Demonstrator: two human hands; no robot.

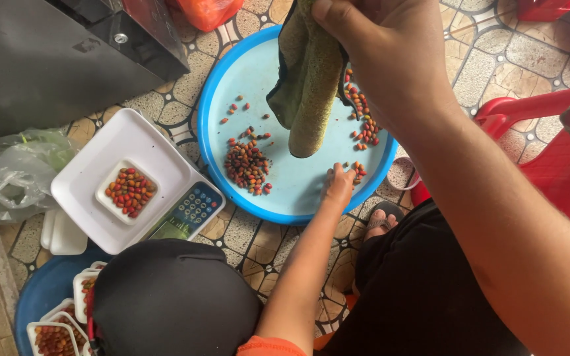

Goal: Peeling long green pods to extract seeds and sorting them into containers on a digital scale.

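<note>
The right hand [377, 46] comes in from the top of the view, closed tight on the top of a greenish cloth [311, 86], which hangs straight down over the blue tray [214, 99] on the tiled floor [496, 59]; holding it high like that lets its lower end dangle just above the tray, so whatever drops from it lands inside the rim. The wearer's left hand is not in view. A second person crouches below, head under a black cap [173, 296], and stretches one arm out so that their hand [339, 184] rests fingers-down on the tray's near edge, touching a few loose berries [357, 171]; whether those fingers pinch anything I cannot tell. Small red, orange and dark berries lie mostly in one heap [247, 166] near the tray's middle, with a thinner trail to the right of the cloth. Just left of the tray sits a white scale [80, 191], its keypad facing the crouching person, and on its platform a small white dish [128, 191] of berries. More filled dishes [54, 336] wait in a blue basin at the lower left, near that person. A crumpled plastic bag [14, 175] lies further left.
</note>
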